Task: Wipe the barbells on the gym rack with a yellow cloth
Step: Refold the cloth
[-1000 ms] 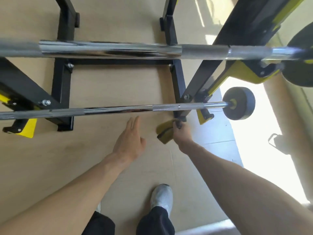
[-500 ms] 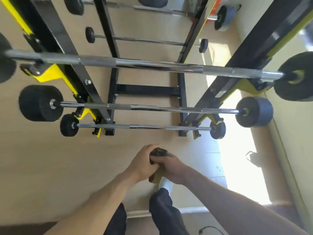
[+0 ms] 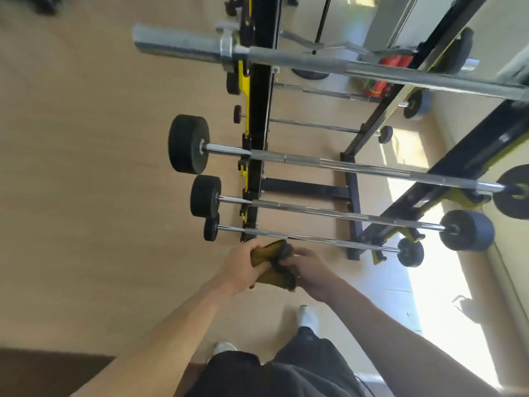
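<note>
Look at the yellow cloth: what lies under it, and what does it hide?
Under the cloth, held bunched in the left hand and right hand, is bare wooden floor. It covers some fingertips and that floor patch.

The floor is a light tan wood-grain surface. A bright patch of sunlight falls across it at the right. A dark brown strip occupies the lower left corner. Two white shoes are visible below centre: one to the right, the other to the left and lower. Dark trousers fill the bottom centre. A red object, blurred, sits at upper right. A pale wall runs along the right edge.
</note>
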Tool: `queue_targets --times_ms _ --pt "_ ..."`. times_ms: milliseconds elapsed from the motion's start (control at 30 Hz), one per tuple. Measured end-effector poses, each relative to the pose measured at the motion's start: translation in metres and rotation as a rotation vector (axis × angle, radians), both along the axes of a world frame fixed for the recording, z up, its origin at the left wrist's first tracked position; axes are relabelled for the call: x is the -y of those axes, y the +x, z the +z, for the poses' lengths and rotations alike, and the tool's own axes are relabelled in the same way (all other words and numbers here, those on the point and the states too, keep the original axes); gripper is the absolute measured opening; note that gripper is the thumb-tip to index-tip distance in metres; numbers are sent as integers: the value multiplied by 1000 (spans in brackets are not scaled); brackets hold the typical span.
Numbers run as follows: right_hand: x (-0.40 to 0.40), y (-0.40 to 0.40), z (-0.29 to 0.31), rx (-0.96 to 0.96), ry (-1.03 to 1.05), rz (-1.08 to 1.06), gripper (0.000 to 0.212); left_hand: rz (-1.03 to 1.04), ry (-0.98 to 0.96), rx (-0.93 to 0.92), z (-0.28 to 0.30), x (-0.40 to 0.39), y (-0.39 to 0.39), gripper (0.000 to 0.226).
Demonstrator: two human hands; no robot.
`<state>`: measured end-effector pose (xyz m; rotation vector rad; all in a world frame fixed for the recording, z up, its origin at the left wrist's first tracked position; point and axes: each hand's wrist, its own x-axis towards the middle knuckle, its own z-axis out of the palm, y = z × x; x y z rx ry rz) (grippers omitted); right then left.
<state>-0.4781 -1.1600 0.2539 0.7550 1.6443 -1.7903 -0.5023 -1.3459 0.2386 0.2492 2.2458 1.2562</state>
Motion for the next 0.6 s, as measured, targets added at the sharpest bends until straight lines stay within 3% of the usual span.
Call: queue_targets --times_ms 67,133,200,267,367,467,500,600 --pt "37 -18 14 -60 -14 55 38 53 7 -5 15 36 -14 29" --pt "67 -36 25 -132 20 163 69 83 -24 -14 26 70 -32 34" --pt "96 -56 30 -213 158 319 83 110 -51 37 34 100 -52 35" --pt "122 -80 30 -250 239 349 73 171 58 165 40 127 -73 37" --pt "162 -122 29 -196 185 235 43 296 148 333 49 168 -106 38" --pt "208 -163 19 -204 123 210 21 438 223 444 38 217 -146 21" --pt "225 -176 17 -198 102 211 17 496 268 481 35 235 -158 26" --pt "279 -216 13 -118 69 165 18 646 343 587 27 288 -194 70"
